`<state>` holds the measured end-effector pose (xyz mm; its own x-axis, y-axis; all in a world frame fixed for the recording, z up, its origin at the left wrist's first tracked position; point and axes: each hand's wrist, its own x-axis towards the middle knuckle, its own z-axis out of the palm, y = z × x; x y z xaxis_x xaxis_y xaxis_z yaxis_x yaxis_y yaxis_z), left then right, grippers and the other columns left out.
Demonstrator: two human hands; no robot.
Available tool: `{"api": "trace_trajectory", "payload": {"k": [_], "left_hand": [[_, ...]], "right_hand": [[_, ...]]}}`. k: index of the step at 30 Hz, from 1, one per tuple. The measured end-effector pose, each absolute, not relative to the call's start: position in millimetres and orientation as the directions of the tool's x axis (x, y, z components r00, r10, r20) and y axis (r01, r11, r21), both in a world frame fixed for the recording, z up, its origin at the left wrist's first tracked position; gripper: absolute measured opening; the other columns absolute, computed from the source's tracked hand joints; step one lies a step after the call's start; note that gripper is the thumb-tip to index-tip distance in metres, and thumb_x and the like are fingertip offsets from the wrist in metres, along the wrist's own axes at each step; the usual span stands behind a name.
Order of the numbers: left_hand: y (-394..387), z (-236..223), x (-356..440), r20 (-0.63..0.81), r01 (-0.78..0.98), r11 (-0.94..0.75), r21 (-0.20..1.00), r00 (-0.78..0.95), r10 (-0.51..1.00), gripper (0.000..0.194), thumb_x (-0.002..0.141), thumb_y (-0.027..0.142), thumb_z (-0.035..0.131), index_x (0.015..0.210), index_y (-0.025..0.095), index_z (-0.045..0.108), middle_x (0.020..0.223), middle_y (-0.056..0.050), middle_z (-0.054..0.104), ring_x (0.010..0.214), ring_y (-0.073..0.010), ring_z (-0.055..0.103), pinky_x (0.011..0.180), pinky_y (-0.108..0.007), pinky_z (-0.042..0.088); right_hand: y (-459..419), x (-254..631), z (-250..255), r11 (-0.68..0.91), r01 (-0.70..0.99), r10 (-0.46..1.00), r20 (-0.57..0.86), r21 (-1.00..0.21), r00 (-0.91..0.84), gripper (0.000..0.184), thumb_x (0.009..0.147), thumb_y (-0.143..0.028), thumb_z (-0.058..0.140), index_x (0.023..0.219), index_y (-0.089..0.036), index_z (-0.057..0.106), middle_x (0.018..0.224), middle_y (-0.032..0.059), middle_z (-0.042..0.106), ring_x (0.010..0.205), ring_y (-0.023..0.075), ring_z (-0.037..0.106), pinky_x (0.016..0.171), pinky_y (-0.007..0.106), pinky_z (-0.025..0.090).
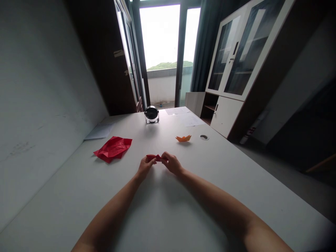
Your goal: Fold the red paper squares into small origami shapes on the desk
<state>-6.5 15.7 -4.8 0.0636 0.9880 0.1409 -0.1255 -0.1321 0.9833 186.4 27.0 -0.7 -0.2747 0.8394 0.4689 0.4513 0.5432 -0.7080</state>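
Observation:
Between my two hands is a small folded piece of red paper (158, 158), with a little peak at its middle that resembles a paper boat. My left hand (146, 166) pinches its left end, and my right hand (171, 163) pinches the right end. Fingers cover both ends of the fold. Farther off to the right stands an orange paper boat (183, 138). A creased, opened-out sheet of red paper (113, 149) lies to the left of my hands.
The white table (157, 217) runs along a wall on the left. A round black device on a stand (151, 114) sits at the far end. White papers (99, 131) lie at the left edge, others at the far right. A cable hole (204, 137) is near the right edge.

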Motion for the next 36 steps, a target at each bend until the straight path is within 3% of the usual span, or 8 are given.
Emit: {"api": "trace_trajectory", "payload": {"k": [5,9,12,17,22,36], "left_hand": [[19,-11,-7,0.181,-0.072,-0.178,0.981,0.032,0.983,0.033,0.073,0.041,0.079,0.089,0.014,0.072,0.082,-0.008,0.074,0.073,-0.0182,0.066,0.072,-0.033,0.053],[22,-14,-10,0.215,0.009,-0.215,0.976,0.017,0.976,0.027,0.074,0.04,0.078,0.083,0.015,0.074,0.076,-0.006,0.073,0.067,-0.0171,0.064,0.068,-0.031,0.052],[22,-15,-11,0.233,0.051,-0.233,0.971,0.015,0.972,0.025,0.074,0.04,0.078,0.082,0.016,0.075,0.073,-0.005,0.073,0.066,-0.0175,0.065,0.067,-0.03,0.051],[20,-15,-12,0.26,0.148,-0.258,0.955,0.008,0.966,0.027,0.078,0.044,0.074,0.083,0.017,0.077,0.072,-0.005,0.073,0.067,-0.0187,0.066,0.065,-0.029,0.05],[18,-13,-15,0.271,0.228,-0.266,0.937,0.01,0.962,0.031,0.082,0.048,0.07,0.077,0.018,0.077,0.068,-0.005,0.072,0.063,-0.0185,0.066,0.064,-0.029,0.05],[21,-9,-17,0.206,-0.058,-0.204,0.977,0.026,0.978,0.038,0.084,0.049,0.069,0.096,0.013,0.075,0.074,-0.007,0.072,0.068,-0.0175,0.063,0.071,-0.032,0.049]], "right_hand": [[29,187,-3,0.514,0.431,0.856,0.413,-0.741,-0.31,0.022,0.09,-0.035,0.06,0.108,-0.024,0.064,0.071,-0.0029,0.065,0.059,0.012,0.052,0.061,0.023,0.039],[32,189,-8,0.502,0.474,0.857,0.345,-0.723,-0.381,0.019,0.087,-0.039,0.063,0.085,-0.021,0.068,0.06,-0.0054,0.054,0.054,0.01,0.044,0.055,0.022,0.032],[33,189,-8,0.529,0.483,0.844,0.372,-0.698,-0.386,0.027,0.087,-0.04,0.062,0.07,-0.019,0.062,0.06,-0.0048,0.051,0.056,0.0096,0.04,0.055,0.022,0.03],[37,190,-5,0.547,0.428,0.834,0.426,-0.719,-0.35,0.024,0.086,-0.036,0.061,0.07,-0.019,0.059,0.07,-0.0019,0.056,0.06,0.0106,0.043,0.058,0.023,0.034],[42,195,-9,0.449,0.409,0.889,0.347,-0.795,-0.3,0.017,0.085,-0.033,0.059,0.076,-0.02,0.062,0.064,-0.0032,0.059,0.058,0.0113,0.045,0.056,0.023,0.035],[39,194,-10,0.427,0.419,0.889,0.288,-0.801,-0.356,0.015,0.085,-0.031,0.06,0.078,-0.019,0.065,0.066,-0.0025,0.065,0.056,0.0107,0.05,0.056,0.023,0.036]]}}
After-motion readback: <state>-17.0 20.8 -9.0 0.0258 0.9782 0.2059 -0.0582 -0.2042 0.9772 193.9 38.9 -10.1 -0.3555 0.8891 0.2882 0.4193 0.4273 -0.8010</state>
